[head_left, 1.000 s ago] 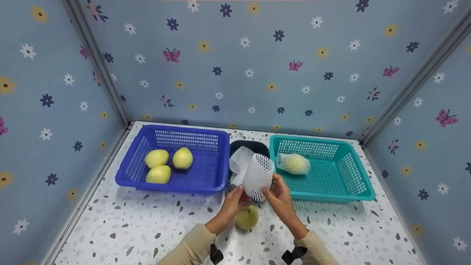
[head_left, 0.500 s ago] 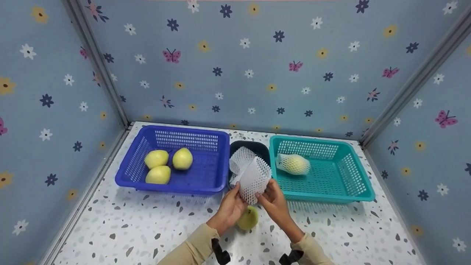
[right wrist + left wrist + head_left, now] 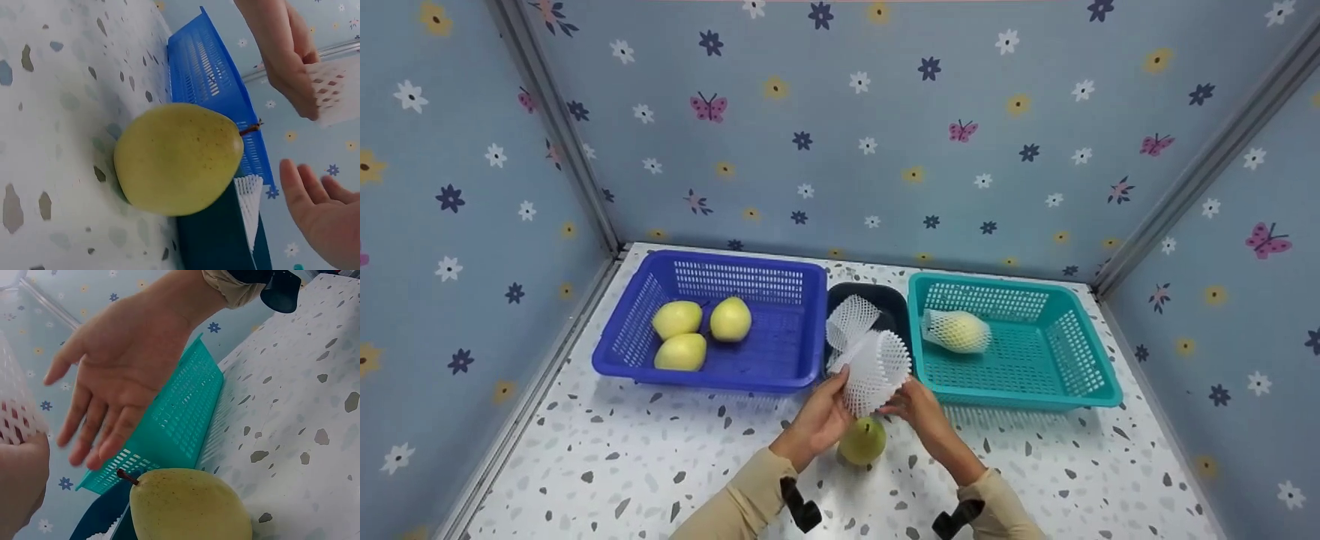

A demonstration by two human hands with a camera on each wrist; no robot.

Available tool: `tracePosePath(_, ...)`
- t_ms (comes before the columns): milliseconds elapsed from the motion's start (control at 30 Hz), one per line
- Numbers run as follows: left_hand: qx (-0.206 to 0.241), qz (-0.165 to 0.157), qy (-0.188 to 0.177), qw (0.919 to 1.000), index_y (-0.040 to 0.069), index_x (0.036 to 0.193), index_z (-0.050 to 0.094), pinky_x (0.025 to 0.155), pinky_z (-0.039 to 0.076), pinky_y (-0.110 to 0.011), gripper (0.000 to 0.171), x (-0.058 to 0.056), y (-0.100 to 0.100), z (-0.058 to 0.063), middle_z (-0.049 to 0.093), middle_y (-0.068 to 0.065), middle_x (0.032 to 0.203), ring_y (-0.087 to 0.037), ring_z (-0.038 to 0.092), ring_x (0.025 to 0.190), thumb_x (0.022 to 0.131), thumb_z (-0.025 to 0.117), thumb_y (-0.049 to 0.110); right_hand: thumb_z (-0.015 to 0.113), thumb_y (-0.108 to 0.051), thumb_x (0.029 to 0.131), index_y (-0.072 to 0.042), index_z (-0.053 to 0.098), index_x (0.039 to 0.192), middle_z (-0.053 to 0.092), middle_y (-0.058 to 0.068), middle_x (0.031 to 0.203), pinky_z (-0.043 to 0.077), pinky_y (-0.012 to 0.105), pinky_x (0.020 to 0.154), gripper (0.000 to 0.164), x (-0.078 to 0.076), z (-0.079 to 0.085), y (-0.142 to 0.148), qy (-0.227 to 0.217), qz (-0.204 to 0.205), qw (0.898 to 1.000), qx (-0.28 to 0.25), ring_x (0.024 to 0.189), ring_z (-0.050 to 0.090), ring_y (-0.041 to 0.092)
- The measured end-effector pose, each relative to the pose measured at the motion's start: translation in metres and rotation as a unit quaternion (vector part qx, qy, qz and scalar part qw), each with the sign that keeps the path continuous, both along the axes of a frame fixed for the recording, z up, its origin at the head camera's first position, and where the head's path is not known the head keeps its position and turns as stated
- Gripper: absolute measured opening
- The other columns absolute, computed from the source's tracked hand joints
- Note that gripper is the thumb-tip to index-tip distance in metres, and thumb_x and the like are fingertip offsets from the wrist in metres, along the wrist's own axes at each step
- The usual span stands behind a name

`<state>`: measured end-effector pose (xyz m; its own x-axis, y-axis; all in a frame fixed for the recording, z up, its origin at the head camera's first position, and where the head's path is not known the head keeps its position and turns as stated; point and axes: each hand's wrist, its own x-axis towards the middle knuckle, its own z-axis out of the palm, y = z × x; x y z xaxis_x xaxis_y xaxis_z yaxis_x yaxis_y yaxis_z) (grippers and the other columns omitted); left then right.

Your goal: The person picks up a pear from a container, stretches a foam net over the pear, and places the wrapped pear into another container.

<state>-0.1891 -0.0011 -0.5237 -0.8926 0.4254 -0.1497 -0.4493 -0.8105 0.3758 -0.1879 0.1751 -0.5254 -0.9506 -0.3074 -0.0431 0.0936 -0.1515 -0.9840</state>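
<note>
Head view: left fingers (image 3: 835, 384) around white mesh (image 3: 876, 373)

The left basket (image 3: 712, 380) and right basket (image 3: 1020, 397) stand on the table (image 3: 585, 472), with a bin (image 3: 894, 304) between them. Three pears (image 3: 730, 320) lie in the left, one netted pear (image 3: 964, 332) in the right, loose netting (image 3: 851, 315) in the bin. Before the bin, a lone pear (image 3: 862, 444) stands below the sleeve (image 3: 877, 371) in the left hand (image 3: 819, 416).

head view faces forward, down; close wrist views share a pear (image 3: 180, 160).
</note>
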Motion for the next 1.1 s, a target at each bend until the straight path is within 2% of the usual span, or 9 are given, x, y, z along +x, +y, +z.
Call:
tracePosePath(100, -0.008, -0.024, 0.025, 0.9993, 0.003, 0.113, 0.05, 0.095, 0.035, -0.033, 0.026, 0.002, 0.003, -0.002, 0.058, -0.008, 0.111, -0.019, 0.052, 0.106, 0.095, 0.038, 0.018, 0.032, -0.039, 0.094, -0.006, 0.018, 0.139, 0.033, 0.015, 0.135, 0.036, 0.041, 0.092, 0.057, 0.001, -0.003, -0.004, -0.044, 0.035, 0.998, -0.007, 0.117, 0.04, 0.023)
tracePosePath(200, -0.016, -0.037, 0.04, 0.9984, 0.0, 0.119, 0.045, 0.097, 0.033, -0.034, 0.03, 0.004, 0.005, -0.006, 0.055, -0.009, 0.114, -0.021, 0.05, 0.109, 0.095, 0.038, 0.017, 0.031, -0.031, 0.096, -0.006, 0.011, 0.14, 0.024, 0.014, 0.14, 0.029, 0.041, 0.098, 0.054, 0.005, -0.003, -0.005, -0.05, 0.058, 0.997, -0.025, 0.123, 0.03, 0.023)
tracePosePath(300, -0.031, -0.034, 0.049, 0.9978, -0.004, 0.124, 0.04, 0.097, 0.032, -0.034, 0.035, 0.004, 0.006, -0.01, 0.055, -0.01, 0.114, -0.02, 0.049, 0.109, 0.095, 0.038, 0.015, 0.032, -0.027, 0.096, -0.004, 0.017, 0.139, 0.032, 0.009, 0.135, 0.027, 0.038, 0.099, 0.051, 0.006, -0.002, -0.005, -0.046, 0.059, 0.997, -0.032, 0.122, 0.032, 0.019)
tracePosePath(400, -0.038, -0.028, 0.055, 0.9973, -0.006, 0.127, 0.036, 0.099, 0.03, -0.033, 0.037, 0.004, 0.005, -0.013, 0.053, -0.01, 0.116, -0.019, 0.047, 0.111, 0.095, 0.036, 0.013, 0.036, -0.028, 0.095, -0.002, 0.032, 0.133, 0.044, 0.006, 0.126, 0.032, 0.035, 0.096, 0.046, 0.004, -0.001, -0.007, -0.044, 0.062, 0.996, -0.046, 0.115, 0.04, 0.016)
tracePosePath(600, -0.077, -0.038, 0.083, 0.9928, -0.008, 0.128, 0.033, 0.1, 0.027, -0.037, 0.038, 0.004, 0.004, -0.018, 0.05, -0.012, 0.119, -0.021, 0.043, 0.115, 0.096, 0.035, 0.013, 0.038, -0.023, 0.095, -0.008, 0.057, 0.113, 0.058, 0.006, 0.106, 0.04, 0.033, 0.088, 0.03, 0.0, -0.001, -0.009, -0.08, 0.065, 0.991, -0.09, 0.101, 0.051, 0.018)
tracePosePath(767, -0.118, -0.031, 0.094, 0.988, -0.008, 0.122, 0.039, 0.091, 0.038, -0.032, 0.033, 0.006, 0.002, -0.021, 0.053, -0.011, 0.113, -0.018, 0.049, 0.106, 0.095, 0.036, 0.012, 0.037, -0.018, 0.095, -0.011, 0.063, 0.099, 0.061, 0.003, 0.095, 0.04, 0.033, 0.085, 0.028, 0.0, -0.003, -0.006, -0.124, 0.073, 0.977, -0.159, 0.093, 0.053, 0.016)
tracePosePath(900, -0.114, -0.02, 0.091, 0.9891, -0.007, 0.118, 0.041, 0.094, 0.035, -0.03, 0.029, 0.005, 0.001, -0.023, 0.05, -0.011, 0.114, -0.017, 0.047, 0.107, 0.095, 0.037, 0.011, 0.034, -0.016, 0.096, -0.011, 0.062, 0.099, 0.06, 0.003, 0.095, 0.043, 0.031, 0.082, 0.029, -0.002, -0.003, -0.003, -0.163, 0.079, 0.96, -0.212, 0.09, 0.054, 0.014)
tracePosePath(1000, -0.109, -0.017, 0.083, 0.9905, -0.007, 0.118, 0.041, 0.096, 0.033, -0.031, 0.03, 0.004, -0.001, -0.026, 0.051, -0.01, 0.113, -0.017, 0.047, 0.108, 0.094, 0.038, 0.011, 0.032, -0.016, 0.096, -0.012, 0.062, 0.098, 0.061, 0.002, 0.092, 0.044, 0.028, 0.077, 0.03, -0.002, -0.004, -0.001, -0.187, 0.078, 0.952, -0.231, 0.086, 0.055, 0.012)
tracePosePath(1100, -0.107, -0.017, 0.073, 0.9914, -0.006, 0.118, 0.042, 0.096, 0.033, -0.033, 0.03, 0.005, -0.003, -0.029, 0.052, -0.009, 0.112, -0.018, 0.048, 0.108, 0.094, 0.039, 0.013, 0.033, -0.017, 0.095, -0.013, 0.062, 0.096, 0.062, 0.0, 0.089, 0.045, 0.027, 0.074, 0.03, 0.0, -0.006, -0.001, -0.202, 0.069, 0.951, -0.222, 0.082, 0.056, 0.011)
